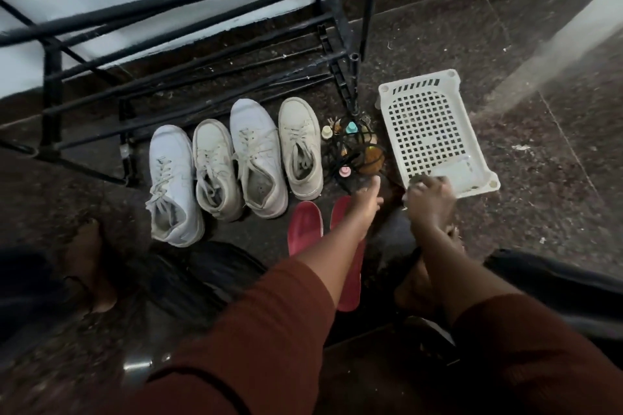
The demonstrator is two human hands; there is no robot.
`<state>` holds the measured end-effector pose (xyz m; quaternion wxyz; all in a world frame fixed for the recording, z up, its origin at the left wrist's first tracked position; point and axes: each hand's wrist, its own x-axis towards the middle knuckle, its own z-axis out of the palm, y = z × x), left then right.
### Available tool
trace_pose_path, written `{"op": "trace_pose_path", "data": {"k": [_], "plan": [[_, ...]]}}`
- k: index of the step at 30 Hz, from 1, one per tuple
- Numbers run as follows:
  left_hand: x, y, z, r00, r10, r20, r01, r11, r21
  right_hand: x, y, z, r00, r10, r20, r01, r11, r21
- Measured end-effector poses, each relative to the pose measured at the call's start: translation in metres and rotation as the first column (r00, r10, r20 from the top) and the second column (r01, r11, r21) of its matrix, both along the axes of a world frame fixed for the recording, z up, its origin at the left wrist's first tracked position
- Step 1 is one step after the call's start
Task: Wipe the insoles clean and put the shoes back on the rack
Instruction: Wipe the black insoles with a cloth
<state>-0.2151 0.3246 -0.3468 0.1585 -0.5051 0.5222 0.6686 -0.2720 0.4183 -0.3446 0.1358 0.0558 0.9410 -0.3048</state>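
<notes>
A row of four pale sneakers (pixel 258 158) stands on the dark speckled stone floor (pixel 505 61) in the middle of the frame, toes toward the black metal shoe rack (pixel 52 94) that fills the upper left. None of the shoes is on the rack. Just below the two sneakers on the right lie two red insoles side by side on the floor: the left insole (pixel 305 226) in full view, the right insole (pixel 350 293) partly covered by the left forearm.

The left hand (pixel 365 199) reaches over the top end of the right insole toward a cluster of small bottles (pixel 372 160) tangled with a black cord, which sits between the sneakers and a white perforated plastic basket (pixel 390 131) at centre right. Its thumb points up, its fingers look loose, and nothing shows in it.

The right hand (pixel 428 195) is at the near corner of the basket, fingers curled over something pale inside; motion blur hides whether it grips that thing. Rust-coloured sleeves (pixel 269 330) cover both arms to mid-forearm.
</notes>
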Motion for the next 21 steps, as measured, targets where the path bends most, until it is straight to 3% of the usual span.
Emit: {"op": "trace_pose_path", "data": {"k": [3,6,9,12,14,17,21], "plan": [[0.040,-0.007,-0.009,0.993,0.107,0.040,-0.112,0.983,0.149,0.049,-0.015,-0.007,0.976,0.104,0.189,-0.105,0.994,-0.007],[0.087,-0.020,-0.026,0.969,0.243,0.052,-0.247,0.962,0.114,0.100,-0.043,-0.006,0.913,0.123,0.390,-0.049,0.979,-0.195],[0.137,-0.036,-0.037,0.959,0.275,0.071,-0.279,0.959,0.047,0.141,-0.056,-0.011,0.817,0.160,0.554,-0.001,0.961,-0.277],[0.175,-0.051,-0.040,0.946,0.298,0.127,-0.298,0.954,-0.020,0.171,-0.065,-0.022,0.750,0.269,0.605,-0.100,0.949,-0.299],[0.194,-0.060,-0.042,0.932,0.331,0.147,-0.330,0.944,-0.030,0.186,-0.074,-0.025,0.755,0.275,0.596,-0.128,0.952,-0.278],[0.215,-0.068,-0.044,0.911,0.387,0.139,-0.389,0.921,-0.017,0.196,-0.084,-0.030,0.762,0.319,0.563,-0.309,0.944,-0.118],[0.238,-0.075,-0.040,0.894,0.442,0.076,-0.441,0.897,-0.032,0.208,-0.098,-0.031,0.560,0.337,0.757,-0.252,0.940,-0.232]]}}
